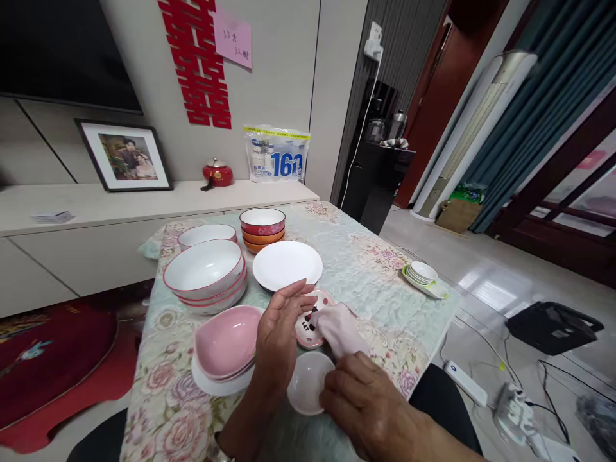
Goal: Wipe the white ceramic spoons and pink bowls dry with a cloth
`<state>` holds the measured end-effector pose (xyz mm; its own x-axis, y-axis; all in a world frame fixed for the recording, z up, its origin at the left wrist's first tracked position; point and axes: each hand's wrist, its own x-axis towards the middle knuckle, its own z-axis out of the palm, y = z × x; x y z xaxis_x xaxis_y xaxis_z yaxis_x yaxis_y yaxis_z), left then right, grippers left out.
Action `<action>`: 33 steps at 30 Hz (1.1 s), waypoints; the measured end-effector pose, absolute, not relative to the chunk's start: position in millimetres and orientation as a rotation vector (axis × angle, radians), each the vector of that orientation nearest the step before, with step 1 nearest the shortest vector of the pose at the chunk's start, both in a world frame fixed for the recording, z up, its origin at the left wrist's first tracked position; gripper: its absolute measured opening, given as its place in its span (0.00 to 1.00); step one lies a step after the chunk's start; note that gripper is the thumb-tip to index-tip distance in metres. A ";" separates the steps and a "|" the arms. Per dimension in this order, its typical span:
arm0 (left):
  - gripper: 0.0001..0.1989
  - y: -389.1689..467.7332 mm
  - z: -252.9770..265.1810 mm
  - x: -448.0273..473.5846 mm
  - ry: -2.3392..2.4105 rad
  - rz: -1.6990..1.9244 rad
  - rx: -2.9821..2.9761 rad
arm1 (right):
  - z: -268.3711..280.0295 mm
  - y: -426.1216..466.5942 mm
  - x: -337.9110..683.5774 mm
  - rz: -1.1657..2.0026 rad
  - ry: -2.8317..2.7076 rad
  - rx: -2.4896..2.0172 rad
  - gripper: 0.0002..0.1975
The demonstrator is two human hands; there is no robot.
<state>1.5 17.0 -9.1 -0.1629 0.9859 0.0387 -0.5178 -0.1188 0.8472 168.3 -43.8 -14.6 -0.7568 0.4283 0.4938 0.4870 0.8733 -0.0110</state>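
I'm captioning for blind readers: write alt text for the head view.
A person's right hand touches a small white bowl near a pale cloth, the left hand open. Pink dishes, a CAT plate and stacked bowls share the floral tablecloth.

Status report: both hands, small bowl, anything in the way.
Left hand open, fingers extended. Right hand grips small white bowl by rim. Pale pink cloth partly covers CAT plate.

A flowered tablecloth (353, 253) carries stacked bowls (205, 266) — plus a cat-print plate (303, 337).
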 end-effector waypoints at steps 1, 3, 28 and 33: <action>0.16 17.2 -8.1 0.6 0.874 1.572 0.768 | -9.2 -41.7 172.4 -0.159 -2.493 -0.689 0.11; 0.17 18.0 -7.3 -0.4 0.894 1.563 0.744 | -0.3 -34.4 178.3 -0.162 -2.386 -0.732 0.12; 0.22 21.3 -13.7 9.7 0.458 1.462 0.225 | 4.7 43.9 178.7 0.554 -2.387 -1.296 0.08; 0.21 20.7 -11.5 8.8 0.422 1.428 0.220 | 3.6 49.9 190.3 0.633 -2.257 -1.322 0.12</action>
<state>8.8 20.7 -11.5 0.0849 0.9850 -0.1501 -0.9083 0.1385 0.3948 190.3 49.9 3.6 -0.4419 0.8852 0.1456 0.6802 0.4365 -0.5889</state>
